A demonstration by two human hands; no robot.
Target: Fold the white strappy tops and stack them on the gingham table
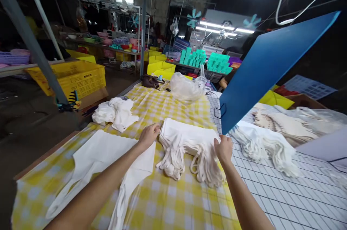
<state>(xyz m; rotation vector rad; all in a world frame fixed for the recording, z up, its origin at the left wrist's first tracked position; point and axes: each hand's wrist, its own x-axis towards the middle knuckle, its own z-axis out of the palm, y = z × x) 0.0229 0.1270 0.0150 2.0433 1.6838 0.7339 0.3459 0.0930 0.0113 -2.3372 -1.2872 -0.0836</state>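
Note:
A neat stack of white strappy tops (187,129) lies on the yellow-checked cloth in front of me, its straps bunched toward me. At the stack's upper left corner, my left hand (149,136) has its fingers closed on the edge. My right hand (224,147) grips the right edge, thumb on the near side. Under my left forearm a single white top (100,147) is spread flat, its long straps trailing toward me. Beyond it sits a crumpled pile of white fabric (115,112).
A blue panel (271,60) stands tilted at the right, beside another bunch of white strappy tops (265,139) on a striped surface. A clear plastic bag (187,87) and dark handbag (151,81) lie at the cloth's far end. A yellow crate (81,76) stands left, near a metal post.

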